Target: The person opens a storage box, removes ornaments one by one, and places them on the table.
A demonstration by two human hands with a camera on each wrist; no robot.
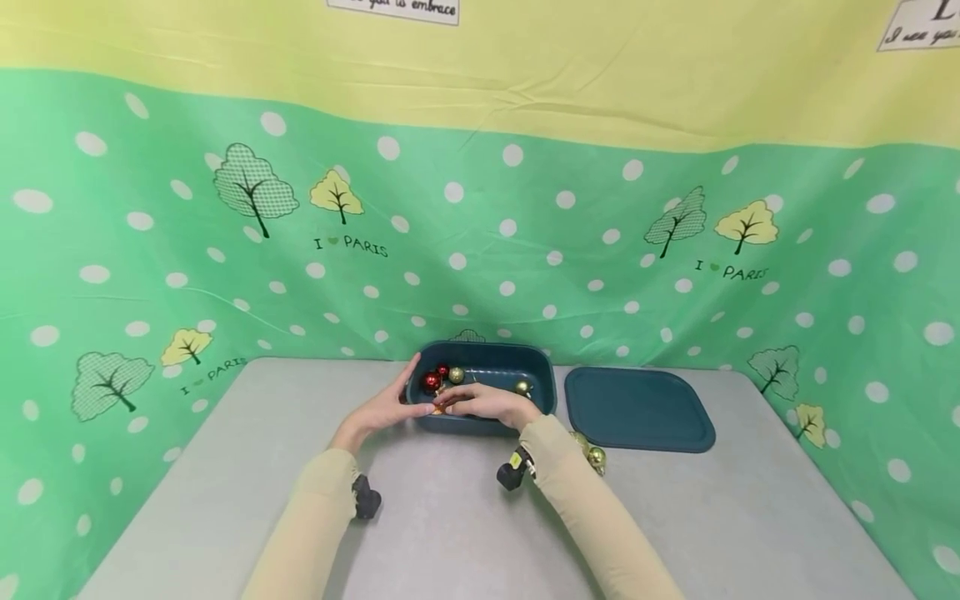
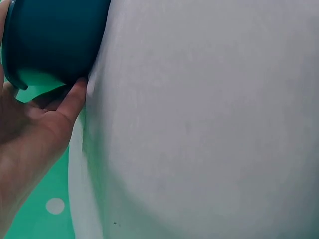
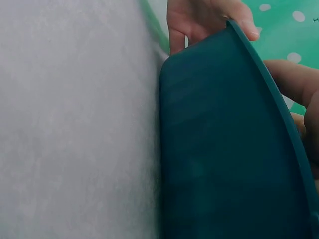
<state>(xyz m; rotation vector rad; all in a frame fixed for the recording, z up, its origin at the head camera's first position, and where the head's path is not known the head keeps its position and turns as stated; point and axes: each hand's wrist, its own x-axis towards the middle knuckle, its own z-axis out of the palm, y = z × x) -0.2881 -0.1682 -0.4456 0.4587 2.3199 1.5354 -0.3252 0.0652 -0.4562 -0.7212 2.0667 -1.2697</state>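
Observation:
A dark teal plastic bin (image 1: 491, 423) stands at the back of the table with Christmas ball ornaments inside. My left hand (image 1: 378, 411) holds the bin's left end, thumb over the near rim and fingers along the outer side. My right hand (image 1: 491, 403) reaches over the near rim, its fingertips right at an orange-gold ornament (image 1: 439, 409) in the left part; I cannot tell whether they pinch it. Near the fingers lie a red ball (image 1: 431, 381), a smaller red ball (image 1: 443, 369) and a gold ball (image 1: 456, 375). Another gold ball (image 1: 522, 387) lies at the right end.
A flat teal lid (image 1: 639, 408) lies on the grey table (image 1: 450, 525) right of the bin. Several gold balls (image 1: 597, 457) sit by the lid's near left corner, partly behind the right sleeve. A green dotted curtain (image 1: 480, 250) hangs close behind the bin.

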